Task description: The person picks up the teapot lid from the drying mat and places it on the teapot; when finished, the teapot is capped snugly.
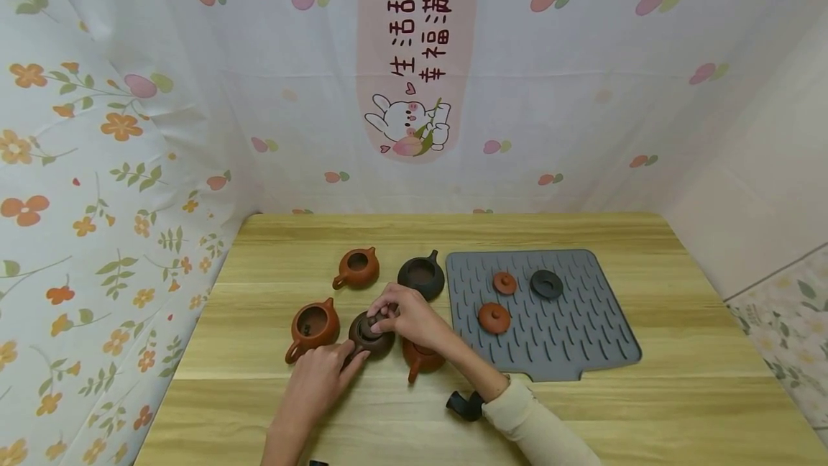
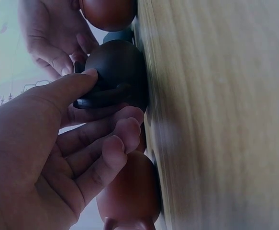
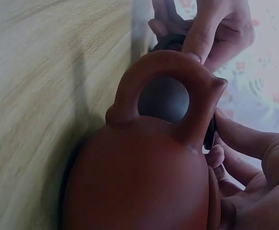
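A dark brown clay teapot [image 1: 382, 345] stands on the table between both hands. My left hand [image 1: 318, 378] grips it at the handle [image 2: 103, 97], thumb on top and the other fingers below. With its fingertips my right hand [image 1: 414, 318] pinches the small dark lid [image 1: 369, 327] at the teapot's mouth; whether the lid is fully seated cannot be told. Under my right wrist is a reddish-brown teapot [image 3: 139, 172], its handle toward me and a lid apparently on it. To the left stands an orange-brown teapot [image 1: 328, 329], uncovered, with something dark inside.
Farther back are a small uncovered orange teapot [image 1: 365, 275] and an uncovered black teapot [image 1: 414, 292]. A grey mat [image 1: 550, 344] on the right bears two orange lids [image 1: 494, 318] and a black lid [image 1: 546, 284]. A black object [image 1: 464, 405] sits by my right sleeve.
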`<state>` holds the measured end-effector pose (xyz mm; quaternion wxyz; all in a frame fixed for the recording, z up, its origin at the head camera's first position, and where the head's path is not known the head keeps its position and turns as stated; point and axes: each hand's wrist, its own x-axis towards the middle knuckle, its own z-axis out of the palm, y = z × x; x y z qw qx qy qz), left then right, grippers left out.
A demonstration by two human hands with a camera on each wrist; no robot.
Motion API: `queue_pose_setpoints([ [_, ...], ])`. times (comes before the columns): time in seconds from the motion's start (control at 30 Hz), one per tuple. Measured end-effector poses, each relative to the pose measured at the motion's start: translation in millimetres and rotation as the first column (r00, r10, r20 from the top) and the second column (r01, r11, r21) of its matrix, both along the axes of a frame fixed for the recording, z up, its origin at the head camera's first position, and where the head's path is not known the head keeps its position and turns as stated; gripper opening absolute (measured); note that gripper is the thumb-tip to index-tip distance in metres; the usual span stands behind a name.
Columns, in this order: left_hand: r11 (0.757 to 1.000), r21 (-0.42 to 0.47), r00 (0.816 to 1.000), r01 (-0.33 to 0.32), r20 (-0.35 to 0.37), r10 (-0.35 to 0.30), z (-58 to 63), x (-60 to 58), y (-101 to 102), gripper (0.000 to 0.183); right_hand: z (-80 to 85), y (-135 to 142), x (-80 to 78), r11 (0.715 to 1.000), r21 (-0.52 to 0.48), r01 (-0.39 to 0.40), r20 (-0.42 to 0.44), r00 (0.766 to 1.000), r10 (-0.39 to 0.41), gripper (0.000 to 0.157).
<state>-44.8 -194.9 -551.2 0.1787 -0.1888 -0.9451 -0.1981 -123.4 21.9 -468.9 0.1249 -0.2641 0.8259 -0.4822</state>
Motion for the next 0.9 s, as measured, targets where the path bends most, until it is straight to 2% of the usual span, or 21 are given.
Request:
queue_pose_setpoints([
  [0.2, 1.0, -0.013, 1.0, -0.009, 0.027, 0.009, -11.0, -1.8, -4.4, 0.039, -0.9, -5.3, -0.1, 1.0, 0.019, -0.007, 0.005, 1.0, 0.007, 0.014],
  [0.7, 1.0, -0.005, 1.0, -0.004, 0.016, 0.005, -13.1, -2.9, -4.1, 0.041, -2.1, -6.0, -0.7, 0.999, 0.042, -0.025, -0.009, 1.0, 0.025, 0.012],
  [0.8, 1.0, 0.023, 1.0, 0.013, 0.004, -0.013, -10.4, -1.9, -3.8, 0.042, -1.2, -4.4, -1.5, 0.997, 0.063, -0.042, -0.019, 0.999, 0.044, 0.014],
  [0.87, 0.998, 0.06, 0.999, 0.035, -0.02, -0.034, -2.3, -0.2, -3.4, 0.044, 3.1, 0.7, -2.2, 0.995, 0.071, -0.067, -0.029, 0.997, 0.069, 0.018],
  [0.9, 0.995, 0.081, 0.998, 0.052, -0.042, -0.049, 5.5, 1.4, -3.2, 0.045, 6.3, 5.1, -2.8, 0.994, 0.071, -0.082, -0.042, 0.995, 0.085, 0.02],
])
